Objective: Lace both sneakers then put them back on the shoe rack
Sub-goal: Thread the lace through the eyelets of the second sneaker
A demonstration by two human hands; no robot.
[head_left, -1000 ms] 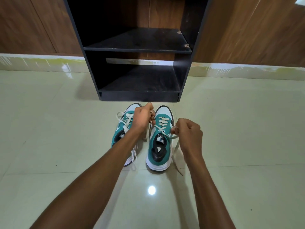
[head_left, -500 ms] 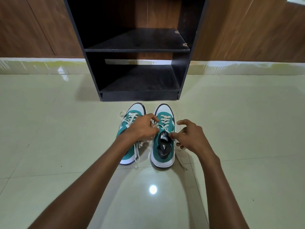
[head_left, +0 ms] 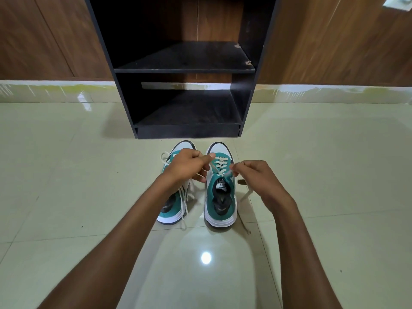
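floor (head_left: 66,197): pale glossy tiles, with a bright spot of light reflected between the two forearms.
wall (head_left: 44,36): brown wood panels behind, with a white strip at the bottom that has yellowish stains.
left shoe (head_left: 171,204): green and white sneaker, it stands on the floor with the toe toward the rack. the left forearm covers its middle part. its white laces hang loose on both sides, some lie on the tile near the heel.
left hand (head_left: 186,167): it is above the front of the left shoe, the fingers are curled. thumb and forefinger pinch a white lace (head_left: 213,167) that goes across to the right shoe.
rack (head_left: 185,70): black, open at the front, two shelves one above the other. it stands against the wall, just behind the toes of the shoes.
right shoe (head_left: 219,201): same green and white sneaker, just beside the left one, upright, toe toward the rack. the lace is crossed over the front part, the tongue with a black label is open to view.
right hand (head_left: 256,177): it is at the right side of the right shoe, the fingers are curled. the fingertips (head_left: 234,169) pinch the other end of the lace near the top eyelets. the rest of this lace end falls down to the floor at the right of the shoe.
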